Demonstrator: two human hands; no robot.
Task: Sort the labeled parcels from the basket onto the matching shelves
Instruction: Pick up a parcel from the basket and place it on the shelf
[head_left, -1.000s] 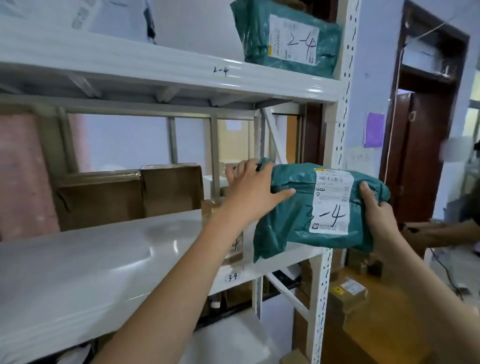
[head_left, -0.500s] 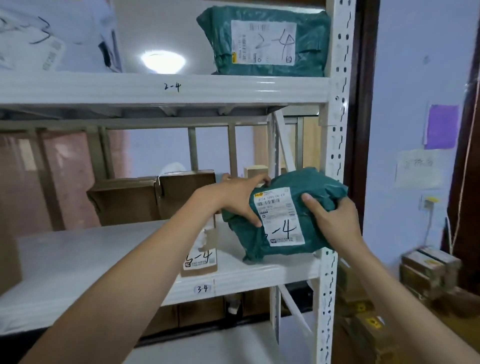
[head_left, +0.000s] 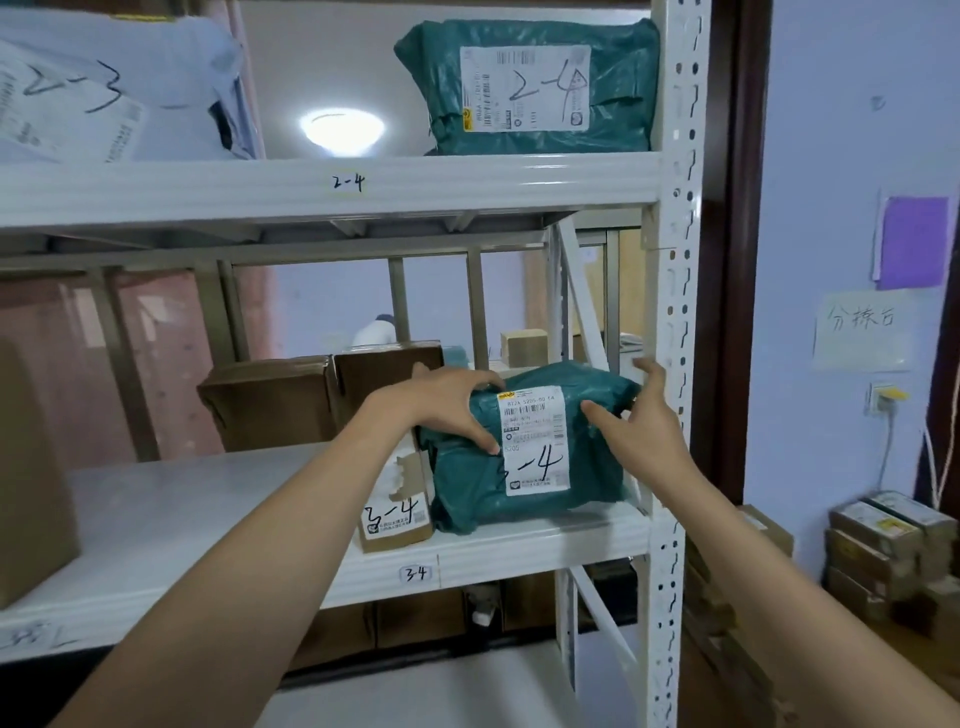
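A: Where's the parcel?

B: Green bag (head_left: 524, 447), marked 3-4, sits on the shelf (head_left: 519, 551) tagged 3-4, at the right end by the post (head_left: 670, 364). A small box (head_left: 397, 512), also 3-4, is just left of it, touching.

A: Hands?

B: Left hand (head_left: 447, 402) grips the bag's top-left corner, thumb on the label edge. Right hand (head_left: 641, 423) is spread, fingers straight; whether it touches the bag's right side, can't tell.

A: Step?

B: Placement, looks about done. Bag matches the tag and rests flat on the shelf.

A: Next?

B: Probably let go with the left, pull both arms out without dragging the bag off the near edge, then go to the basket for another parcel. Basket isn't in view.

A: Other shelves?

B: Upper one tagged 2-4 holds a green 2-4 bag (head_left: 530, 85).
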